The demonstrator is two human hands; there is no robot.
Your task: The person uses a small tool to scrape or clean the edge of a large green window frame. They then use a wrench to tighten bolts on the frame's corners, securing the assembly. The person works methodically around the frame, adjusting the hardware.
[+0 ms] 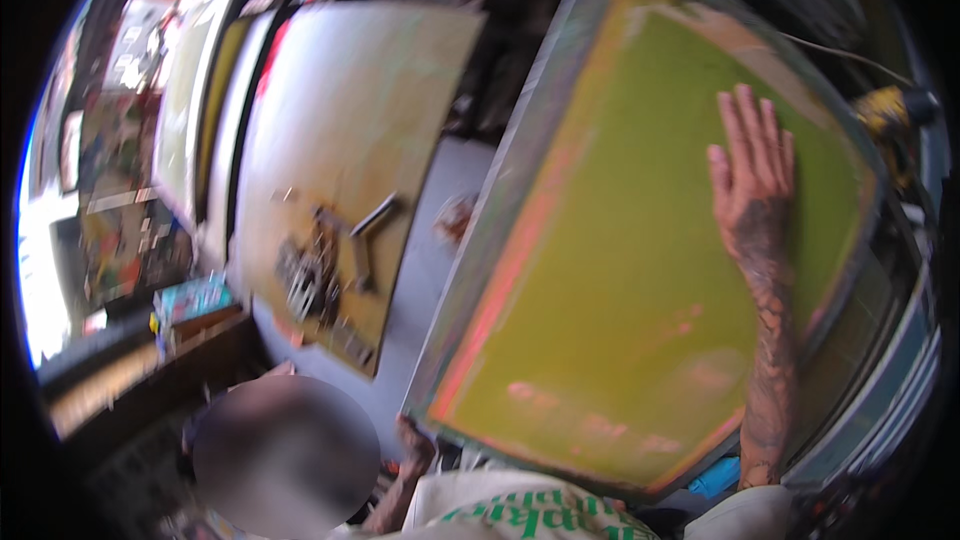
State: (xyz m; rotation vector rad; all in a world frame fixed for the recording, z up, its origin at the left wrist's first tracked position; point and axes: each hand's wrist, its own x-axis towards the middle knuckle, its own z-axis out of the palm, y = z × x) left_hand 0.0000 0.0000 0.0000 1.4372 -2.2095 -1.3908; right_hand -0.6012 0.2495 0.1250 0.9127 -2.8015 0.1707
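A large screen-printing frame point(640, 240) with yellow-green mesh and an orange-pink border fills the right half of the view, tilted with its near corner low and its far edge high. The right hand point(752, 175) lies flat on the mesh near the far right side, fingers spread wide and holding nothing, the forearm running up across the screen from the near edge. The left hand point(415, 445) is closed around the frame's near-left corner, bearing it from below.

The step in hand looks like carrying or turning the frame, one hand gripping the corner and the other steadying the face. Any further move would call for a firmer hold on the rim, since an open palm pressed on the mesh gives little control and could strain the fabric.

To the left, across a strip of grey floor point(440, 230), a pale worn board point(350, 140) lies with metal clamps point(340, 255) on it. More screens point(215, 110) lean beyond it on the far left. A yellow tool point(885, 110) sits at the far right.
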